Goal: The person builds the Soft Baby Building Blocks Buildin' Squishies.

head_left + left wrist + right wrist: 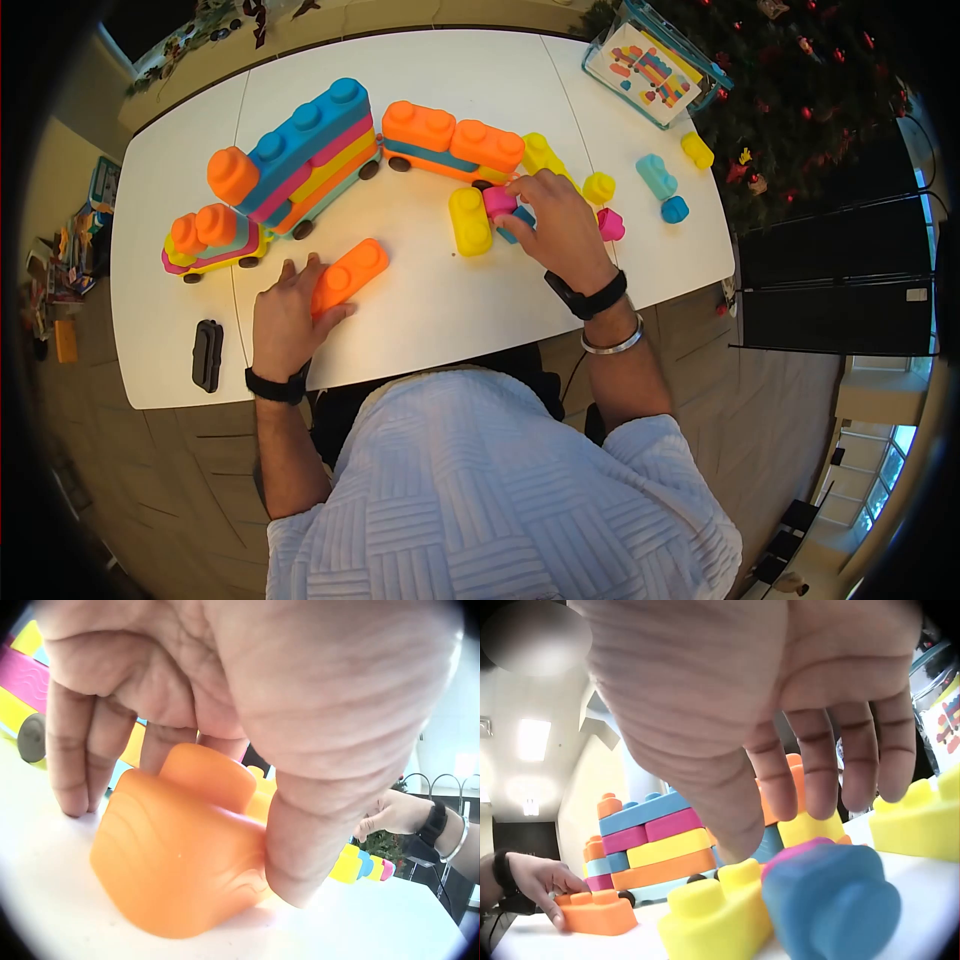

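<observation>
Blocks (350,277) by my left hand (285,320) and my right hand (565,228)

The orange block (343,280) lies on the white table (400,330), a bit left of the middle of the head view. It is at the right side of my left hand. Near the middle, a pink block (498,201) and a blue block (836,900) are together under my right hand. A fat yellow block (470,222) sits just to the left of them.

At the top right, a tub (702,60) holds a card (645,75) with a picture of bright blocks on it. Any words there are too small for me to read.

My left hand holds the end of the orange block, thumb on one side and fingers on the other. My right hand is loose, with the fingers pretty straight and pointing down. I can't tell if it touches the pink block.
</observation>
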### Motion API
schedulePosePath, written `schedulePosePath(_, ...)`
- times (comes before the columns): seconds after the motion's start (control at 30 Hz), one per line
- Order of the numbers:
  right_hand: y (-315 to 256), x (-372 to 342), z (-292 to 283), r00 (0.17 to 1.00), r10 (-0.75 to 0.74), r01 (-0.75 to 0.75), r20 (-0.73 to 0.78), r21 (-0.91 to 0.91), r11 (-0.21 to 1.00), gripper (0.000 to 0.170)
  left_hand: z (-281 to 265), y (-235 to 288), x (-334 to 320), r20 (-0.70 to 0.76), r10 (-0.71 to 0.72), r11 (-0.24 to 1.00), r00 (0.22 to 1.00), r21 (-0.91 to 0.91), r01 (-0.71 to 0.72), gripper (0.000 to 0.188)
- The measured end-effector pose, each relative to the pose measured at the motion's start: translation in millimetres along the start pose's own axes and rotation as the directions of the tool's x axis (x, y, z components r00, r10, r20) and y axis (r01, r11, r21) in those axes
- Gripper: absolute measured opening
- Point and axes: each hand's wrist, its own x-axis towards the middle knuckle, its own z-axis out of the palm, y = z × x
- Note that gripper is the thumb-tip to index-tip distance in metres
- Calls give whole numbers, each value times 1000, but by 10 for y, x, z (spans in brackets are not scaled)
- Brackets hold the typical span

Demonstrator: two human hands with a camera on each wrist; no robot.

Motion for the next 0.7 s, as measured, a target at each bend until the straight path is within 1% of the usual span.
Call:
schedulePosePath(0.07,72,-97,5,995,16,-18,96,16,1000,44,13,-7,-6,-16,17,1000,1000,9,-17,74)
schedulePosePath(0.1,88,-137,1,995,19,-21,95,17,1000,44,15,-8,-7,-20,21,1000,1000,10,-21,75)
schedulePosePath(0.17,84,-185,-28,982,100,-120,159,120,986,47,18,-12,-4,-23,28,1000,999,12,-28,75)
schedulePosePath(0.27,136,-250,-18,978,108,-135,178,145,980,52,7,4,-5,-27,38,999,999,5,-38,77)
schedulePosePath(0.33,99,-285,-32,977,110,-140,181,163,977,52,-24,39,8,20,-33,999,999,6,33,78)
schedulePosePath(0.4,91,-298,-60,976,111,-145,185,182,973,53,-26,42,10,19,-30,1000,999,6,30,78)
schedulePosePath(0.47,150,-314,-115,990,110,-131,92,264,955,48,-31,39,8,21,-30,1000,999,7,30,78)
schedulePosePath(0.5,182,-304,-171,989,113,-134,92,266,955,48,-33,39,9,23,-28,1000,999,6,27,78)
schedulePosePath(0.57,291,-264,-325,970,243,-239,-1,185,953,41,-26,27,7,26,-22,1000,999,4,22,79)
schedulePosePath(0.6,395,-263,-378,970,244,-240,-2,184,953,41,-6,10,4,18,-16,1000,1000,11,16,79)
schedulePosePath(0.67,648,-267,-463,958,258,-264,-123,-31,964,38,12,-6,2,8,-13,1000,1000,17,13,79)
schedulePosePath(0.7,767,-263,-482,959,255,-260,-121,-32,965,38,16,-11,-1,-7,11,1000,1000,17,-11,78)
